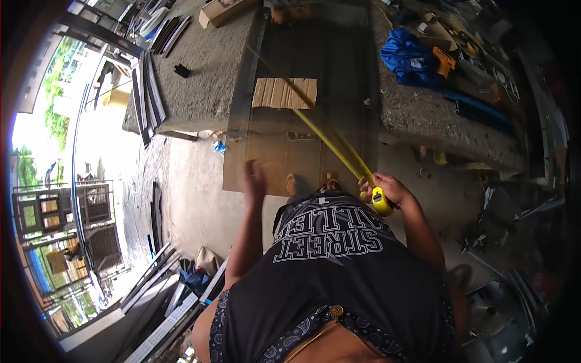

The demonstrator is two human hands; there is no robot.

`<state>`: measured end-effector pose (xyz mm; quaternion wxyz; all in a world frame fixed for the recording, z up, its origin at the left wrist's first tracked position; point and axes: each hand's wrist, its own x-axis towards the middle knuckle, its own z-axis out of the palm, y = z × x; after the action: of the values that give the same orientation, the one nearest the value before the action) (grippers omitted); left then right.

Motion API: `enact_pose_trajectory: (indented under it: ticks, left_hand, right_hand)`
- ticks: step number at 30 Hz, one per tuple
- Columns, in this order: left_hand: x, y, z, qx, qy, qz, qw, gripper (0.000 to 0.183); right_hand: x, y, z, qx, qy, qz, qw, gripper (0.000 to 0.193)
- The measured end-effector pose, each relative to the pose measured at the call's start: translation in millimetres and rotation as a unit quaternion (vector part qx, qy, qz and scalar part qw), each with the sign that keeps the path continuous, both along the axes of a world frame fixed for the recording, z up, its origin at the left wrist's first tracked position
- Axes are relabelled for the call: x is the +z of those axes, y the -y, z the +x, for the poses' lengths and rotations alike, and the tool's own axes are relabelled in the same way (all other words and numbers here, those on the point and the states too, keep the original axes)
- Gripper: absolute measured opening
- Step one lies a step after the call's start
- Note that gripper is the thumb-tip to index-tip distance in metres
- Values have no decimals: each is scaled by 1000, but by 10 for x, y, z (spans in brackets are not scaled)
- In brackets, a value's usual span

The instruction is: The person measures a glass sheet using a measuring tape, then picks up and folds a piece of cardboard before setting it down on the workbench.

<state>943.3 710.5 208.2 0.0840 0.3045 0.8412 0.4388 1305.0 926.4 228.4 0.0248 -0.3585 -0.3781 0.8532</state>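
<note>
My right hand (387, 190) is wrapped round a yellow tape measure (380, 203) in front of my shirt. Its long yellow blade (330, 140) runs out diagonally to the far left, over a large dark see-through sheet (345, 48) that looks like glass. My left hand (255, 176) is raised beside the sheet's near left part, slightly blurred, with its fingers stretched out and nothing visible in them. A piece of corrugated cardboard (272, 94) shows in the middle of the sheet, and the blade crosses it. Whether the cardboard lies on or under the sheet, I cannot tell.
Rough grey worktops (203, 66) flank the sheet. On the right one are a blue plastic bag (405, 57), an orange tool (445, 62) and a cardboard box (433, 36). Metal strips (148, 100) hang over the left worktop's edge. Long profiles (163, 320) lie behind me at left.
</note>
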Motion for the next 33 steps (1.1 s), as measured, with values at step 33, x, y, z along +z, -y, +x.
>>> enact_pose_trajectory:
  ticks: [33]
  left_hand:
    - [-332, -3128, 830, -501, 318, -244, 767, 22]
  right_hand:
    - [-300, 1765, 180, -317, 189, 43, 928, 34]
